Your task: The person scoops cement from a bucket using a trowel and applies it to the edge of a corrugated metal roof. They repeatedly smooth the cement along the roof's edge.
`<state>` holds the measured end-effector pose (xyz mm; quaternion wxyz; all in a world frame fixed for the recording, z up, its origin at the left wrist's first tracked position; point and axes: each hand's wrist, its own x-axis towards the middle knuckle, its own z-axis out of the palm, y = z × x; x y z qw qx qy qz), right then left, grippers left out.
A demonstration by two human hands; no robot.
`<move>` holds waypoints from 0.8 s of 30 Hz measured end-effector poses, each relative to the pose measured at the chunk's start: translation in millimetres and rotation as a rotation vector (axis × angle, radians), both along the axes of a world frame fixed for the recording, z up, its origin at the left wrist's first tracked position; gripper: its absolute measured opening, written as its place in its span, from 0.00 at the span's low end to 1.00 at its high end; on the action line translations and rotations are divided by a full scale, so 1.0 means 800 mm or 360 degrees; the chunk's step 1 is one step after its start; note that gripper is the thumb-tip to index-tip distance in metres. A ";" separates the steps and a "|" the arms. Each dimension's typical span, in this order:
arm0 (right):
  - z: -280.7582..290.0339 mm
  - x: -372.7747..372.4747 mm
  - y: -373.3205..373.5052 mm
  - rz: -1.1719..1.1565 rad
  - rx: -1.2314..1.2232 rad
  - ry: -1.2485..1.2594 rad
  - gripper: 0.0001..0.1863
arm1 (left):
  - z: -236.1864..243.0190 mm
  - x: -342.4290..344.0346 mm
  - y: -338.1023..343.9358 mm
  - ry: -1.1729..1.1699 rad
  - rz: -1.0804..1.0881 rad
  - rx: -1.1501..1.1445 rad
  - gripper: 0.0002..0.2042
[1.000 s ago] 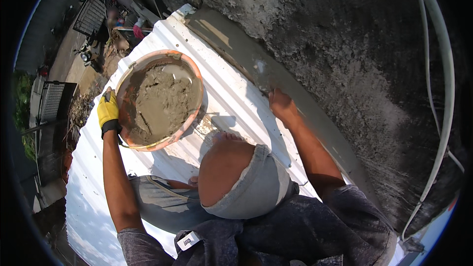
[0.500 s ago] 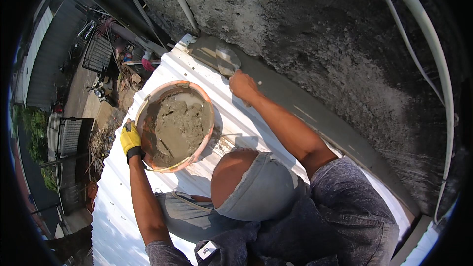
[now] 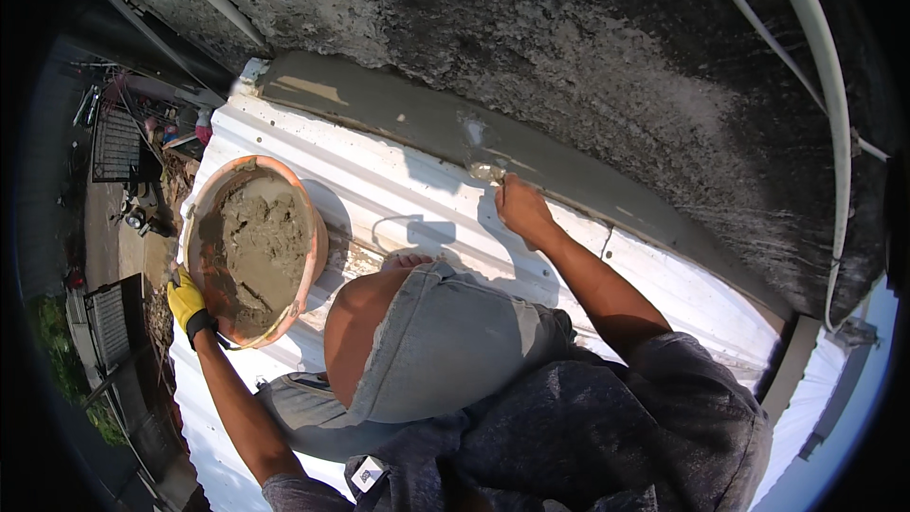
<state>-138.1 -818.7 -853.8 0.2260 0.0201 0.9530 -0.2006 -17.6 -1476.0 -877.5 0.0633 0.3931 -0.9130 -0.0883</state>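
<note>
My left hand (image 3: 187, 299), in a yellow glove, is closed on the left rim of an orange bucket (image 3: 320, 248). Wet grey mortar (image 3: 258, 242) lies inside, lumpy on one side. My bare right hand (image 3: 523, 211) grips a trowel (image 3: 488, 173), its handle hidden in my fist. The blade is against a smooth band of grey mortar (image 3: 370, 102) that runs along the foot of the wall; glare blurs the blade's outline.
A rough, dark-stained wall (image 3: 569, 47) rises beyond the band. White ribbed metal roofing (image 3: 379, 166) lies under the bucket and me. Pale pipes (image 3: 815, 33) cross the wall at right. Past the roof's left edge, a yard (image 3: 104, 218) with a motorcycle (image 3: 137, 218) lies far below.
My right hand and the trowel have moved right along the mortar band, away from its left end. My left hand still grips the bucket; the whole view has swung right.
</note>
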 end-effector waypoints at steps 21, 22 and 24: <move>0.047 0.296 0.483 -0.1834 0.0845 -0.0299 0.18 | -0.045 0.005 -0.067 -0.0074 -0.0198 0.0363 0.27; 0.050 0.298 0.480 -0.1841 0.1044 -0.0210 0.18 | -0.041 0.012 -0.074 -0.0007 -0.0174 0.0410 0.27; 0.029 0.288 0.447 -0.1903 0.1120 -0.0175 0.19 | 0.004 0.044 -0.145 0.0214 -0.0320 0.0275 0.25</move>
